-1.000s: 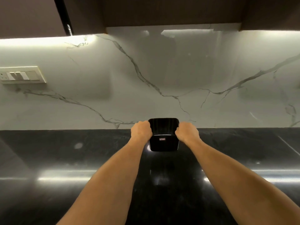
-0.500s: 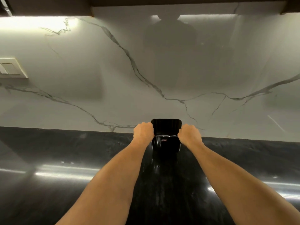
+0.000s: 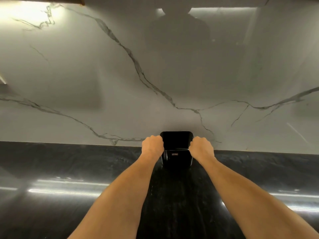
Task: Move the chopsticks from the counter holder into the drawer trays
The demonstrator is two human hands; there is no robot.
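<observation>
Head view, holder (image 3: 176,149) upright, left hand (image 3: 152,146), right hand (image 3: 202,147)

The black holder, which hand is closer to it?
Neither: left hand grips the left side of the black holder, right hand grips its right side.

**Warm strip light above, glare below**

The scene is dim overall, lit from overhead. A bright, yellowish glow washes the marble backsplash (image 3: 86,75) at its top left corner, and a paler band runs along its top right edge. A broad, soft shadow of the person (image 3: 179,49) falls on the backsplash at centre. The glossy black counter (image 3: 51,169) throws long white streaks of glare across its left and right sides. Wide-angle distortion bends the counter's back edge. The picture is slightly soft; the black holder (image 3: 176,140) shows little inner detail.
</observation>
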